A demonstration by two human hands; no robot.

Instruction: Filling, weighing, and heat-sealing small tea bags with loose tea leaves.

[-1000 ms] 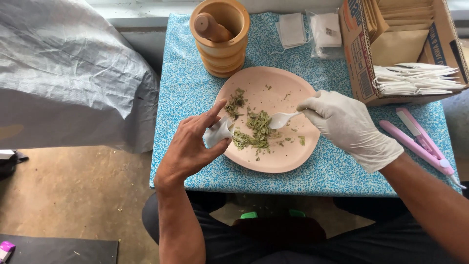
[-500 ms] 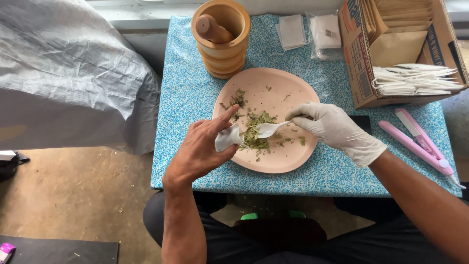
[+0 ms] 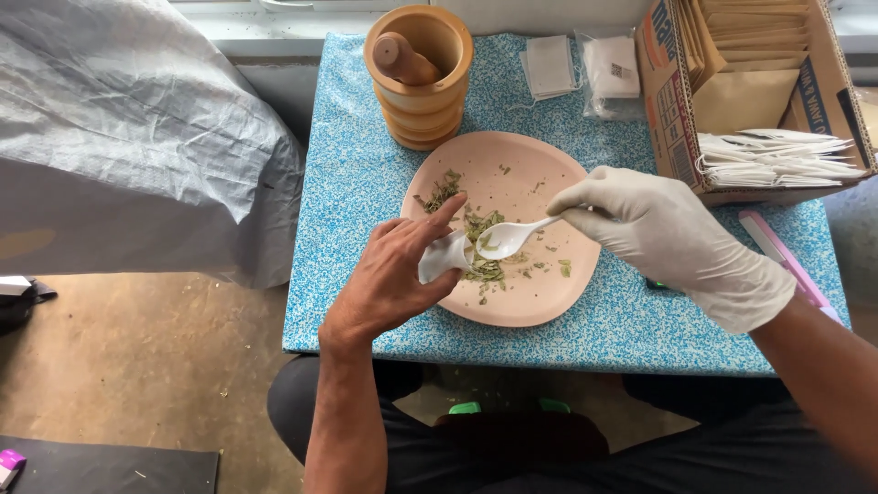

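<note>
Blue speckled bench, pink plate of dried herb: gloved right hand grip pinches white spoon at small white pouch pinched by bare left hand; filling step, next needs a steady tip-in.

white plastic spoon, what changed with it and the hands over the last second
The gloved right hand brought the white plastic spoon leftward across the round pink plate to the small white pouch pinched in the bare left hand. Both grips, the dried green herbs and the wooden mortar stayed.
</note>
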